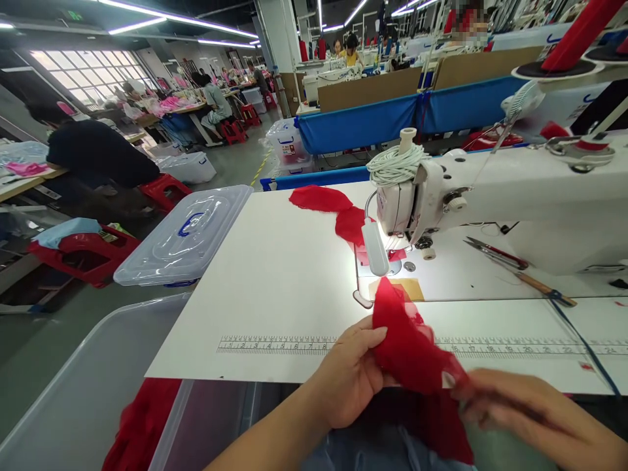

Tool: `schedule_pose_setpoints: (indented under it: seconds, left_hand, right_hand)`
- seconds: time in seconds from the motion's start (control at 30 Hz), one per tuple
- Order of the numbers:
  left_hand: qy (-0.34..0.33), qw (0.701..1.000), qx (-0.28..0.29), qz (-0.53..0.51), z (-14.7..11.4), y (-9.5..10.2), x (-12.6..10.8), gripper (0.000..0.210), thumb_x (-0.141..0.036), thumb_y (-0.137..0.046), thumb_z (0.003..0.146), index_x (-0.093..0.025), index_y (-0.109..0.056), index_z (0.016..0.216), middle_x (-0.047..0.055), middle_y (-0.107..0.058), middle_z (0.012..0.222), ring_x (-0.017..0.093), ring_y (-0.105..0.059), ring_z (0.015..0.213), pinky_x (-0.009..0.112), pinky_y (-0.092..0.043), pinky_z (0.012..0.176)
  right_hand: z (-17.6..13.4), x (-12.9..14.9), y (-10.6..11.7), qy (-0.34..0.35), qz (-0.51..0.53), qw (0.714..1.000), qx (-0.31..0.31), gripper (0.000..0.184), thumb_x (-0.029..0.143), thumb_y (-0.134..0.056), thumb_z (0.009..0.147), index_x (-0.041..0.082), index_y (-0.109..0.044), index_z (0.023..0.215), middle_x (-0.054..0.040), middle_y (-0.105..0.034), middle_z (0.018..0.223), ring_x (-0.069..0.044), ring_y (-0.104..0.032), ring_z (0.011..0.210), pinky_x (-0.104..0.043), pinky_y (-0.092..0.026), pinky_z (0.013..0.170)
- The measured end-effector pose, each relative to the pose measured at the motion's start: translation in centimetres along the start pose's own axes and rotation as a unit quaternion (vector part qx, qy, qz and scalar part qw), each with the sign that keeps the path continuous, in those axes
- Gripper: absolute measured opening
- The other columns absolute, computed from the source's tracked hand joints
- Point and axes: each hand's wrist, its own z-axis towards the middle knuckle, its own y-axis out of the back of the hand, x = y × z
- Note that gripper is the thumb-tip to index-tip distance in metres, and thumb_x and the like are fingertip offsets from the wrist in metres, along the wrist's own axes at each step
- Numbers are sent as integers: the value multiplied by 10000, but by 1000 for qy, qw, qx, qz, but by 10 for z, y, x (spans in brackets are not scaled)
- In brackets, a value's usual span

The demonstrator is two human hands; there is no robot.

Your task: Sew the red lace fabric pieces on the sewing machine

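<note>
A piece of sheer red fabric (407,347) hangs over the front edge of the white sewing table (265,275), its lower part falling towards my lap. My left hand (350,369) grips its left side, thumb on top. At its right edge my right hand (515,402), partly smeared by motion, pinches the cloth; a small pale spot shows beside those fingertips. Beyond the cloth stands a white sewing machine (490,196). More red fabric pieces (321,198) trail across the table behind the machine head and reach under it, where the needle area is partly hidden by a small lamp (375,248).
Scissors (498,252) and a wooden-handled tool (544,288) lie right on the machine bed, near a blue strap (586,347). A printed ruler (275,344) runs along the front edge. At left are a lidded plastic box (184,235) and an open bin (93,366) holding red cloth.
</note>
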Motion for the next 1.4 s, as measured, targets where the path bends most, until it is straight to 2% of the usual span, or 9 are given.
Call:
schedule_pose_setpoints:
  seconds: [0.17,0.47,0.53,0.67,0.73,1.03,1.2,1.3,1.4]
  left_hand:
    - [-26,998,-1,-55,8,-19,0,348,-341,-634,887,-158,-604,1181,136,-663,1177,230,-664,985,324,-575,756]
    - [-108,972,-8,208,-25,10,7,337,-478,-546,950,-196,-610,1123,77,-684,1004,186,-650,889,319,-530,830]
    - [-55,900,7,432,-45,43,21,277,-440,-527,956,-204,-632,1054,81,-688,946,198,-640,831,347,-521,821]
    - [155,614,-133,762,-68,116,53,425,-173,-607,771,-179,-637,1195,200,-603,1275,404,-594,1121,519,-477,915]
    - [183,592,-154,770,-68,136,60,520,-97,-482,789,-143,-586,1297,245,-569,1319,423,-612,1095,563,-477,887]
    - [76,760,-19,645,-26,82,84,283,-267,-544,913,-228,-635,1178,99,-634,1251,298,-591,1146,423,-459,999]
    - [32,742,113,660,-22,40,51,182,-246,-598,873,-200,-670,1033,110,-674,1054,272,-655,954,361,-507,858]
    - [-157,773,29,615,-9,13,6,232,-318,-447,971,-179,-611,1057,96,-643,982,207,-611,885,320,-482,830]
    - [-173,796,-47,578,20,1,-23,381,-482,-572,910,-174,-541,1131,77,-610,999,214,-585,853,332,-482,765]
  right_hand:
    - [35,40,-34,0,218,976,21,774,834,-528,735,225,-710,1176,-165,-724,1086,-344,-674,1029,-502,-531,917]
    - [60,54,-25,-12,143,989,-44,397,568,-803,651,192,-731,755,-59,-716,703,-239,-664,665,-359,-583,630]
    - [62,55,-24,-43,184,978,-89,418,557,-802,653,196,-749,856,-81,-742,773,-262,-686,691,-351,-591,586]
    - [55,54,-20,-115,247,952,-142,598,489,-832,639,251,-692,1170,-88,-763,1020,-287,-724,830,-342,-623,615]
    - [51,50,-20,-118,262,943,-165,709,489,-825,654,290,-615,1301,-78,-743,1126,-290,-721,937,-323,-628,646]
    - [53,23,-28,63,-76,964,-246,413,563,-617,831,259,-704,1097,-76,-724,1155,-291,-686,1039,-395,-596,830]
    - [53,30,-33,232,-424,814,-323,437,433,-454,940,218,-607,592,-156,-673,1138,-289,-650,848,-427,-536,662]
    - [56,33,-43,283,-470,763,-342,329,313,-442,953,208,-683,755,-153,-671,1069,-236,-613,746,-369,-503,598]
    - [62,29,-52,312,-464,781,-277,279,233,-429,940,269,-705,964,-55,-704,1020,-147,-572,569,-255,-363,398]
